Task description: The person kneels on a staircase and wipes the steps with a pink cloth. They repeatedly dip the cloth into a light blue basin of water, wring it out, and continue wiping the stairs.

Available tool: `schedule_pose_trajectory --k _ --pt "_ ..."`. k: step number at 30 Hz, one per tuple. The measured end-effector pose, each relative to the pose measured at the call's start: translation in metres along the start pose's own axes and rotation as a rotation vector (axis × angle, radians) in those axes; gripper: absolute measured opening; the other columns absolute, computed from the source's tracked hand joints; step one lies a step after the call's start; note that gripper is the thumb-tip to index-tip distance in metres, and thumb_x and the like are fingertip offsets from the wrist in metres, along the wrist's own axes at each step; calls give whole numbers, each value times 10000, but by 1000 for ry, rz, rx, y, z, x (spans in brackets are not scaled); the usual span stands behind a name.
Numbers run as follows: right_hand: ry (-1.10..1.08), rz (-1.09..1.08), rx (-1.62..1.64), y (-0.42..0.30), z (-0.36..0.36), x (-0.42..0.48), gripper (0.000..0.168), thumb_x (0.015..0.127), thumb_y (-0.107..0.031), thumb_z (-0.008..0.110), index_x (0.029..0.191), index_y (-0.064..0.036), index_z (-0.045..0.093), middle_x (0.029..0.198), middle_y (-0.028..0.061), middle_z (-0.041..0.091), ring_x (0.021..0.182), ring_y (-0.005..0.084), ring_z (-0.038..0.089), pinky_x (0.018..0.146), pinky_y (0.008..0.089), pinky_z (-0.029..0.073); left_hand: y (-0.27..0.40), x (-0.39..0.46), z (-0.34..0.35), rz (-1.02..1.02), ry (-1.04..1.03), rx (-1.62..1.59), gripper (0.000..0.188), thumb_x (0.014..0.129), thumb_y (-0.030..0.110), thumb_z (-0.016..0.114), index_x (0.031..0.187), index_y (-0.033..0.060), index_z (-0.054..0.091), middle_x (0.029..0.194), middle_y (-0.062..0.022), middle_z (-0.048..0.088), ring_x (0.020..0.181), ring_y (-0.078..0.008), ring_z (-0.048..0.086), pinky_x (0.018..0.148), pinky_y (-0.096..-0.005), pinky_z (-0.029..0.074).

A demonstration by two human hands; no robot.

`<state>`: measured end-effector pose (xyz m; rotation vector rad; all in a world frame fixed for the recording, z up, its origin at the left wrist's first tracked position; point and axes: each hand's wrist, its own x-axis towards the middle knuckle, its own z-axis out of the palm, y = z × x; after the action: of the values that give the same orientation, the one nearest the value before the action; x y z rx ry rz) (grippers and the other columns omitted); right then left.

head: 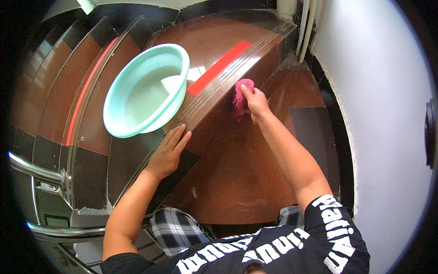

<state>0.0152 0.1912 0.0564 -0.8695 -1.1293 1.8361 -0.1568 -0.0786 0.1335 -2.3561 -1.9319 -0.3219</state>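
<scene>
My right hand [257, 102] grips a bunched magenta cloth [243, 94] against the riser just below the edge of a brown stair tread [219, 30]. Part of the cloth hangs down under the fingers. My left hand [169, 150] rests flat on the same step's edge with its fingers apart and holds nothing. Above it, a light-green plastic basin [113, 99] with cloudy water in it stands on the stairs. To the basin's right, a red strip [219, 70] runs along the tread beside pale anti-slip grooves.
More brown and black steps [51, 99] lie at the left, one with a red strip [87, 92]. A steel handrail [37, 171] stands at the lower left. White pipes [304, 34] run by the white wall [383, 120] at the right. My knees are close to the near landing [232, 178].
</scene>
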Motion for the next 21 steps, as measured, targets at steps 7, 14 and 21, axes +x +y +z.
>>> schedule_pose_trajectory --k 7,14,21 --pt "47 -365 -226 61 70 -73 241 836 -236 636 818 -2 582 756 145 619 697 253 582 671 404 469 2 -2 3 2 15 11 582 781 -48 480 1351 54 426 1421 -187 362 1291 -376 377 1073 -445 330" --pt "-516 376 -97 97 108 -169 322 928 -345 569 1041 -48 622 879 42 638 759 146 602 637 314 530 -3 -10 7 -11 70 1 550 790 -3 487 1336 54 447 1411 -191 381 1285 -364 393 1071 -429 334" --pt "-344 252 -405 84 8 -152 358 872 -310 663 1058 -4 656 895 26 659 765 116 600 708 292 505 -8 -9 14 33 112 42 474 860 46 517 1326 42 431 1409 -203 368 1283 -363 397 1076 -439 335"
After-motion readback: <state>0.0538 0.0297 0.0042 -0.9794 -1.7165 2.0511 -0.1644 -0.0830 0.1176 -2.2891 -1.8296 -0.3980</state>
